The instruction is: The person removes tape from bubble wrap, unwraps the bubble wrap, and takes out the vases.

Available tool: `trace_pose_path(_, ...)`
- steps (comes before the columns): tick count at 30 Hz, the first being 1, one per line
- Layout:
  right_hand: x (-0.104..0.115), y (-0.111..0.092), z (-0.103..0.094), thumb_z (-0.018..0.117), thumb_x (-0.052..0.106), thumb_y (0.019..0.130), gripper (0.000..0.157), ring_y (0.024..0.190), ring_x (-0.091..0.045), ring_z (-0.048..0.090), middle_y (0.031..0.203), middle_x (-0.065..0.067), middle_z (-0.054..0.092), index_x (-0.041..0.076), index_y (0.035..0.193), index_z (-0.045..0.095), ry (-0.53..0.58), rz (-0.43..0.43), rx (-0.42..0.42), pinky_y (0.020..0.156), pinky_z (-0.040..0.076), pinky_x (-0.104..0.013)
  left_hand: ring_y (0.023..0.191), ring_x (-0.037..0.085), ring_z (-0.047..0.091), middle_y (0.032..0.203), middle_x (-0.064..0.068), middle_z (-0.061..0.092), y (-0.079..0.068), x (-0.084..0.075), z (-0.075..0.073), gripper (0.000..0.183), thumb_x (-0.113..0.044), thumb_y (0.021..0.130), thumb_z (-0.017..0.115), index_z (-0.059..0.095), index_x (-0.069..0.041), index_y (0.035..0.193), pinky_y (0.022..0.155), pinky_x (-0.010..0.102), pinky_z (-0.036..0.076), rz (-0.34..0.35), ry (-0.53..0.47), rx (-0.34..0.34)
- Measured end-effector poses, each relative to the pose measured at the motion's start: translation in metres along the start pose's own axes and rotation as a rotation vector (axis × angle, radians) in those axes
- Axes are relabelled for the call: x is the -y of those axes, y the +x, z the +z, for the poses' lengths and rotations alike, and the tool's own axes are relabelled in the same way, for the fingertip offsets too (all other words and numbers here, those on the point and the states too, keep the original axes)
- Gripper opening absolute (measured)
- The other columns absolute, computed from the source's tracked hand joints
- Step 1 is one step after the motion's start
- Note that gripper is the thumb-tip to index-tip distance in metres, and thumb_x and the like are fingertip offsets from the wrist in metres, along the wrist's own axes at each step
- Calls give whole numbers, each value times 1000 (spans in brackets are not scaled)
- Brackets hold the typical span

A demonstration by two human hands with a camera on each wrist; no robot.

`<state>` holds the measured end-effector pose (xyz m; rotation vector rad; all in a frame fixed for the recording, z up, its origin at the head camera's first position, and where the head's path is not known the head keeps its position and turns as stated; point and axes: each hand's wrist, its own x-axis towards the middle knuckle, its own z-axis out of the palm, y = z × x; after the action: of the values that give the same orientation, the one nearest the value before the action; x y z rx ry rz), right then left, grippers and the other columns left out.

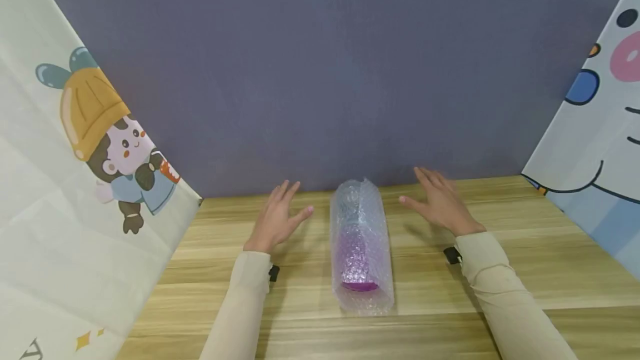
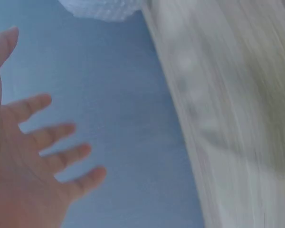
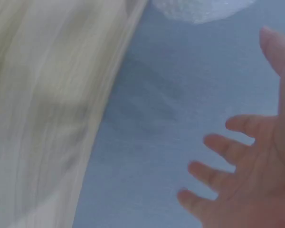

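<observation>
A purple bottle-like object rolled in clear bubble wrap (image 1: 359, 246) lies lengthwise on the wooden table, its purple end showing at the near opening of the roll. The wrap hides exactly what it is. My left hand (image 1: 275, 218) hovers to the left of the roll, fingers spread and touching nothing. On the other side my right hand (image 1: 440, 201) is held the same way, apart from the roll. Both wrist views show the spread fingers, and an edge of bubble wrap (image 2: 104, 7) appears at the top of the left one.
The wood-grain table (image 1: 200, 293) ends at a grey-blue back panel (image 1: 320, 71). White cloth with a cartoon child (image 1: 120, 143) borders the left side. Another printed cloth (image 1: 615, 143) borders the right.
</observation>
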<state>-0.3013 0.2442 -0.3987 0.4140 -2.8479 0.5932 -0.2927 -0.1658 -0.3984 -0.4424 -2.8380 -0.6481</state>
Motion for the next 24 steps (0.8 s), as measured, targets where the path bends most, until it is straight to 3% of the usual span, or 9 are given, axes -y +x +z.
trace_pose_path(4, 3, 0, -3, 48, 64, 101, 91, 152, -55, 19, 167, -29, 20, 7, 164, 16, 99, -15, 56, 120, 17, -75, 142, 36, 51, 156, 9, 51, 0, -5, -1, 65, -57, 100, 56, 46, -23, 154, 118, 59, 39, 35, -128, 22)
trace_pose_path(7, 6, -1, -8, 47, 61, 102, 87, 147, -54, 32, 165, -29, 25, 6, 163, 19, 163, -18, 74, 115, 30, -75, 130, 33, 61, 146, 9, 62, 0, -11, 0, 56, -50, 100, 60, 52, -23, 149, 109, 58, 49, 49, -196, 44)
trace_pose_path(12, 12, -4, -17, 51, 56, 103, 80, 131, -47, 54, 159, -26, 38, 4, 160, 29, 237, -47, 55, 103, 48, -67, 124, 29, 64, 138, 8, 67, -1, -22, 0, 51, -45, 99, 64, 58, -24, 144, 101, 55, 54, 74, -225, 51)
trace_pose_path(17, 31, -4, -23, 57, 45, 104, 65, 125, -42, 59, 150, -23, 51, 3, 152, 43, 286, -114, 52, 101, 51, -62, 127, 25, 61, 142, 4, 64, -3, -33, 1, 56, -46, 95, 70, 57, -26, 145, 102, 55, 53, 70, -289, 103)
trace_pose_path(24, 69, -8, -31, 64, 36, 102, 53, 118, -36, 62, 139, -18, 61, 3, 143, 54, 333, -167, 52, 99, 55, -56, 132, 23, 57, 153, -3, 54, -7, -41, 6, 73, -63, 88, 70, 51, -29, 150, 105, 57, 51, 106, -309, 195)
